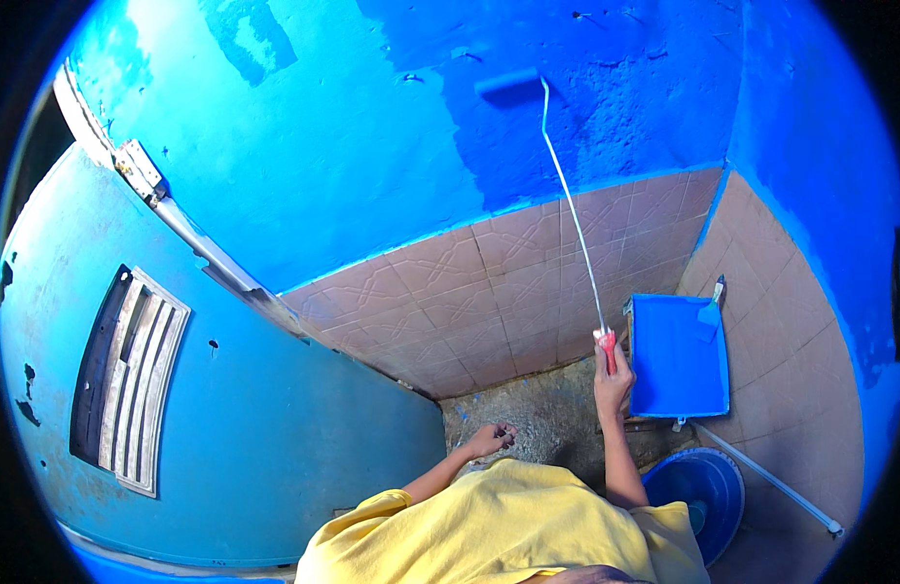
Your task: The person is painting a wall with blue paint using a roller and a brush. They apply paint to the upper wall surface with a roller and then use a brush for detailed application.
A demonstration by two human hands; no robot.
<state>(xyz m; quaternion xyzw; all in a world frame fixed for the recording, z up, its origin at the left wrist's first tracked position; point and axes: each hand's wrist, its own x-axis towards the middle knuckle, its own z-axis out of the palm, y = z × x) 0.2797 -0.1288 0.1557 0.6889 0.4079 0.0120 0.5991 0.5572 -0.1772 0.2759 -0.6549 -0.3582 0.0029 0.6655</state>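
Observation:
My right hand [613, 383] is closed around the red handle of a long-framed paint roller [510, 86]. The roller's blue sleeve lies against the wall, where darker blue paint meets lighter blue. At the lower centre, my left hand [494, 439] is held low in front of my yellow shirt with its fingers curled; whether anything is in it cannot be told. Right of my right hand is a paint tray [680, 358] coated in bright blue. A paintbrush [711, 310] with blue on it rests at the tray's upper right edge.
A blue plastic tub [734, 504] stands below the tray, with a white pipe [771, 478] beside it. Brownish tiles [450, 292] cover the lower walls. On the left is a teal door [275, 438] with a slatted vent [147, 387]. Nails stick out of the upper wall.

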